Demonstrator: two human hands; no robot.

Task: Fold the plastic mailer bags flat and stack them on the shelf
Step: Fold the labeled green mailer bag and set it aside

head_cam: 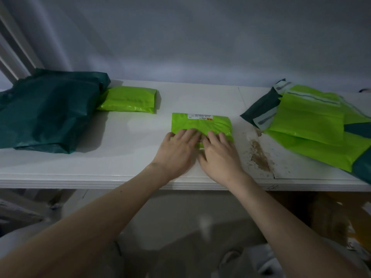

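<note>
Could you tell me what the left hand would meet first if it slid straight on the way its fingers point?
The left hand already presses the green mailer; going on, it would likely cross its white label, then bare shelf toward the wall.

Lime-green mailer [200,123] (white label [200,116])

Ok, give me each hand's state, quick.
Left hand: open, fingers flat, pressing the lime mailer bag.
Right hand: open, pressing the same bag.

Left hand [176,150]: palm down, fingers straight, pressing flat. Right hand [218,155]: palm down, fingers straight, touching left. Both forearms bare, extended forward, converging.
</note>
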